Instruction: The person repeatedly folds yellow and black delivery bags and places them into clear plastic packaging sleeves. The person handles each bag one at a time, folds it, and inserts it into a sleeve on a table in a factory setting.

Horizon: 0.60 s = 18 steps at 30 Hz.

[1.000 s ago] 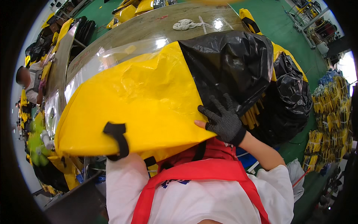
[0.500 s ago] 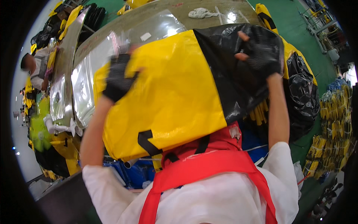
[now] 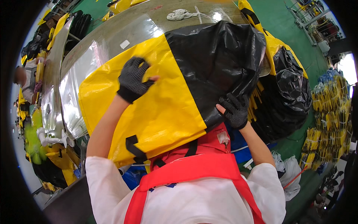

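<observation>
Yellow-and-black sheeting lies across the worktop, left hand loosely spread over the yellow part (contact unclear), right hand flat on the black; judged light, limp, slick, best gripped at opposite edges.

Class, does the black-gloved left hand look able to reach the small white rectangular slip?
Probably yes: the left hand looks free, and the slip lies clear of the glossy yellow sheet.

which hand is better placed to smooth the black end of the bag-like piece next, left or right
Probably the right hand: it is at the lower edge of the black section, while the left hand is over the yellow section, farther away.
</observation>
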### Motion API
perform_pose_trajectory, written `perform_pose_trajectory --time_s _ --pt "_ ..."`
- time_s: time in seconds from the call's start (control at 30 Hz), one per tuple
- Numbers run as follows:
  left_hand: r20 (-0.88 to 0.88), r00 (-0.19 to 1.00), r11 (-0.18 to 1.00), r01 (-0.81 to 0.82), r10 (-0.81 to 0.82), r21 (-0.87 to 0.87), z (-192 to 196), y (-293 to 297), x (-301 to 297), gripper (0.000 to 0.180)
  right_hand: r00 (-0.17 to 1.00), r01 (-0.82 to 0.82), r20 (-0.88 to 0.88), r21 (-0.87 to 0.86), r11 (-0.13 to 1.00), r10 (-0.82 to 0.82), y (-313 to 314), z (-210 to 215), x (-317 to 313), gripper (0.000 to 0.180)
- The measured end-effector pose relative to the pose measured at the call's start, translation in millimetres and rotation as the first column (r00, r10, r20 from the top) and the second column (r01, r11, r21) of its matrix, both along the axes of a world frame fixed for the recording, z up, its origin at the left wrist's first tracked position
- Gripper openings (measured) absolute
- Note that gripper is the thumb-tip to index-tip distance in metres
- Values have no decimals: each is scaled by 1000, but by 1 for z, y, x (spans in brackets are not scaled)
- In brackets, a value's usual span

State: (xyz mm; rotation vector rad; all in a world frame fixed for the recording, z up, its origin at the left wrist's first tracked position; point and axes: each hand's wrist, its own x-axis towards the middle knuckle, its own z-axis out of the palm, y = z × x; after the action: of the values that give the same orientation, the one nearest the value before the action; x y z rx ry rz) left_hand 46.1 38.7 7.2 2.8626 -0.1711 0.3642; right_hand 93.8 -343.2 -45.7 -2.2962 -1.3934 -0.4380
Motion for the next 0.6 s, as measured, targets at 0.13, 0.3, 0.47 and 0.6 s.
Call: perform_pose_trajectory --time_s 0.13,0.3,0.47,0.6 --pt "-112 883 884 463 -456 55 -21 -77 38 73 975 -167 -173 -135 977 143 16 86 -1 11" --pt "-66 863 864 503 -501 14 -46 -115 38 64 981 -192 -101 -424 885 165 101 150 88 26" --pt "-97 869 875 482 -485 -53 -22 -81 8 58 835 -275 -534 -615 740 -133 169 73 196 48" --pt "-124 926 930 339 -357 -144 18 -18 -47 53 612 -513 -784 -293 807 104 156 29 221 52"
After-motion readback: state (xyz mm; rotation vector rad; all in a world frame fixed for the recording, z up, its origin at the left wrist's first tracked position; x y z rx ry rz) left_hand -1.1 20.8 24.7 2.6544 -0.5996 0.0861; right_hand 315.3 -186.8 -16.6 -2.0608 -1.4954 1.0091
